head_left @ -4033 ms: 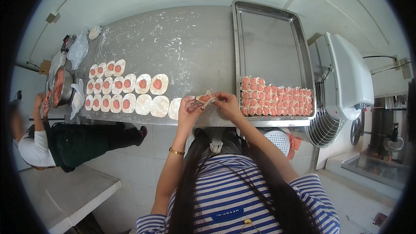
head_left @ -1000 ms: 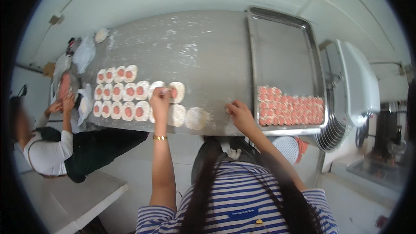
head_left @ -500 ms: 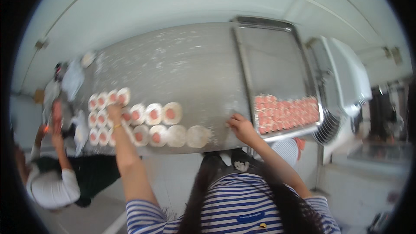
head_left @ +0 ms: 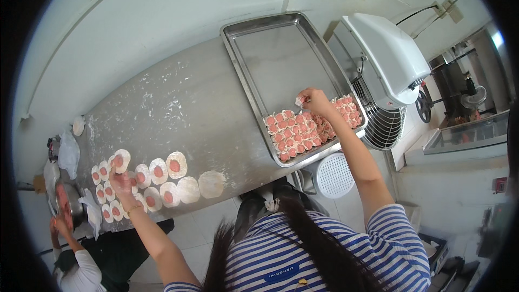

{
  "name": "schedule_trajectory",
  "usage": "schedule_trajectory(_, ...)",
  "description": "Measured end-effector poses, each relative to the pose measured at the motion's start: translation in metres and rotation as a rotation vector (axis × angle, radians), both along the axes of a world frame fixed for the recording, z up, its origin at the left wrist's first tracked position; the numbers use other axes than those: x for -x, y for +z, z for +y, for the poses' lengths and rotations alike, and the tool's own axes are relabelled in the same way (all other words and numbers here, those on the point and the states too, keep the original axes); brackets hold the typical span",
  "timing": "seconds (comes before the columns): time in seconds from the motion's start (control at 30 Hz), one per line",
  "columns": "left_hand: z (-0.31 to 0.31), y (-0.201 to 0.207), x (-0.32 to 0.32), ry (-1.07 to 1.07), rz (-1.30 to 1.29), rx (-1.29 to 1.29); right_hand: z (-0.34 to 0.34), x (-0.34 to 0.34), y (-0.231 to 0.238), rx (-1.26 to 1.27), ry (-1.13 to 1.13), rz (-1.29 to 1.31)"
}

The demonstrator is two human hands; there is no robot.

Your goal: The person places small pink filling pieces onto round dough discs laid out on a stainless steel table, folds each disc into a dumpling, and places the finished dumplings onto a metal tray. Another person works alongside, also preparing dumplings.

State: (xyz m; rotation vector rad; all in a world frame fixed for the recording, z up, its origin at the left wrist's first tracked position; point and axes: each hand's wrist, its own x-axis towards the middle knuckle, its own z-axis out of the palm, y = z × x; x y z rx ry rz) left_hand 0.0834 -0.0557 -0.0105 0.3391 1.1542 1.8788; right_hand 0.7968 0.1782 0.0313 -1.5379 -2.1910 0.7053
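Note:
My right hand (head_left: 318, 103) is closed in a pinch on a small open-topped dumpling (head_left: 300, 100), white dough with pink filling. It is above the metal tray (head_left: 246, 78), at the far edge of the packed dumplings (head_left: 292, 134). My left hand (head_left: 124, 185) reaches over the group of dough wrappers at the table's left. Its fingers look stretched out, close to the near edge of a wrapper with pink filling (head_left: 121, 160); whether they touch it is unclear. More filled wrappers (head_left: 158, 171) lie around it in rows, and two plain dough rounds (head_left: 211, 184) end the nearest row.
Flour streaks the steel table (head_left: 200, 92). A white mixer with a wire guard (head_left: 381, 116) stands right of the tray, and a perforated white stool (head_left: 334, 176) is below the front edge. At far left a co-worker (head_left: 75, 265) handles a metal bowl (head_left: 77, 211) of pink filling.
My right hand has moved from the table beside the tray to above the tray, where the dumpling now shows. My left hand stays among the wrappers. The whole view has turned.

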Motion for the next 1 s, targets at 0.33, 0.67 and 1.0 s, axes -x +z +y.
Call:
schedule_trajectory(0.33, -0.007, 0.044, -0.164, -0.154, -0.255, -0.124, 0.010, 0.016, -0.010, 0.003, 0.321, -0.240)
schedule_trajectory(0.67, 0.002, 0.042, -0.314, -0.167, -0.357, -0.018, 0.017, 0.008, -0.005, 0.204, 0.420, -0.071)
schedule_trajectory(1.0, 0.006, 0.037, -0.380, -0.276, -0.456, 0.093, 0.026, 0.012, -0.009, 0.230, 0.392, -0.137)
